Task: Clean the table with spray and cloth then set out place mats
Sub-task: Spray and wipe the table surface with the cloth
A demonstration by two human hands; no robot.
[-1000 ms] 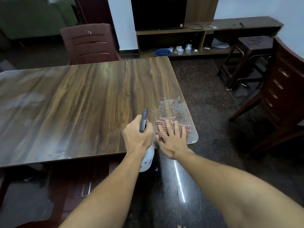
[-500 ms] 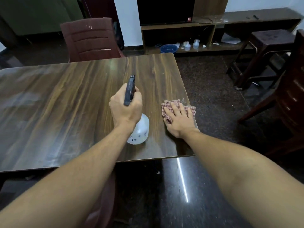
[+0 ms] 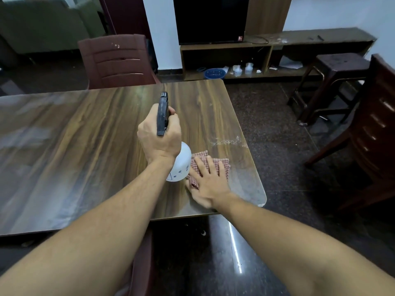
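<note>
My left hand (image 3: 159,135) grips a spray bottle (image 3: 181,165) with a white body and a dark trigger head, held above the wooden table (image 3: 85,146) and pointing away from me. My right hand (image 3: 210,184) lies flat, fingers spread, on a red-and-white checked cloth (image 3: 222,164) near the table's right front corner. The cloth lies pressed on the table, right beside the bottle's body. A patch of white spray droplets (image 3: 226,142) sits on the wood just beyond the cloth. No place mats are in view.
A dark red chair (image 3: 117,60) stands at the table's far side. Another chair (image 3: 376,133) and a stool (image 3: 333,77) stand on the right. A low shelf unit (image 3: 277,50) with a television lines the back wall. Dark polished floor lies below me.
The spray bottle in my left hand rose from the table's front edge to over the table. My right hand slid the cloth back and to the left, up against the bottle.
</note>
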